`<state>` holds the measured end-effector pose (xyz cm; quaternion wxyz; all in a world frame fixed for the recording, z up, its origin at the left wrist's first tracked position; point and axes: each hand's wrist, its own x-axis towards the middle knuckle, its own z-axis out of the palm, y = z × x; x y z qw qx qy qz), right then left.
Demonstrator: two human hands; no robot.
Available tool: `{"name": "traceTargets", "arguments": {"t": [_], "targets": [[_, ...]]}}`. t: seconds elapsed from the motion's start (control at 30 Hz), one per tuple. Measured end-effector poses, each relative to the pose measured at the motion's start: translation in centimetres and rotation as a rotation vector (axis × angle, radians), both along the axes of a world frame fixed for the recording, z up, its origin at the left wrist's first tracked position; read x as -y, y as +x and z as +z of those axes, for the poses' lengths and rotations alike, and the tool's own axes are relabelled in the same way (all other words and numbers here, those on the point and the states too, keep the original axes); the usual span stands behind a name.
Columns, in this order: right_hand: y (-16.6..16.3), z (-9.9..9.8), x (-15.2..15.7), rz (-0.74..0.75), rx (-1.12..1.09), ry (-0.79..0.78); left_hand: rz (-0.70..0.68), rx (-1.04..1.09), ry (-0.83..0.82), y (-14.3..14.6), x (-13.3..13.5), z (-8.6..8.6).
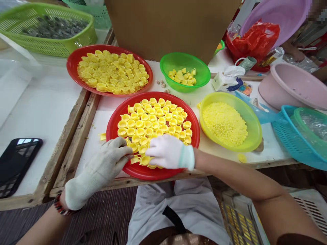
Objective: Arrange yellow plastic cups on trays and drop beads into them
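Observation:
A round red tray point(116, 122) in front of me holds several yellow plastic caps point(153, 120) set open side up in rows. My left hand point(107, 163), in a grey-white glove, rests on the tray's near left rim with fingers curled, pinching a yellow cap point(135, 159). My right hand point(170, 152), in a white glove, lies palm down over the near caps with fingers bent; what lies under them is hidden.
A second red tray point(73, 63) of yellow caps sits at the back left. A green bowl point(184, 63) holds a few caps; a yellow bowl point(255, 129) holds small yellow pellets. A phone point(15, 163) lies left. Baskets point(288, 139), pink basins point(293, 85) and a cardboard box point(173, 23) surround these.

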<state>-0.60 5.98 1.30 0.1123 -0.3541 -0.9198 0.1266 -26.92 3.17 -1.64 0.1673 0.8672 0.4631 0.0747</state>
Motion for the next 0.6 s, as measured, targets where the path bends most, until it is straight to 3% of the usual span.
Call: {"name": "traceTargets", "arguments": {"t": [0.1,0.2,0.33,0.5,0.6], "targets": [[-0.7,-1.6,2.3,0.162,0.082,0.013,0.019,-0.039,-0.058,0.4,-0.9,0.4],[-0.4,-2.0,2.3,0.249,0.128,0.025,0.005,-0.058,-0.133,1.1,-1.4,0.7],[-1.3,-2.2,1.6,0.288,0.173,0.101,0.072,-0.087,-0.106,1.2,-1.4,1.1],[-4.3,-3.2,2.5,0.270,0.186,0.138,0.270,0.004,0.022,-1.3,-0.3,2.0],[-5.0,-3.5,2.8,0.277,0.196,0.110,0.247,-0.007,0.045,-1.8,0.5,1.5]]}}
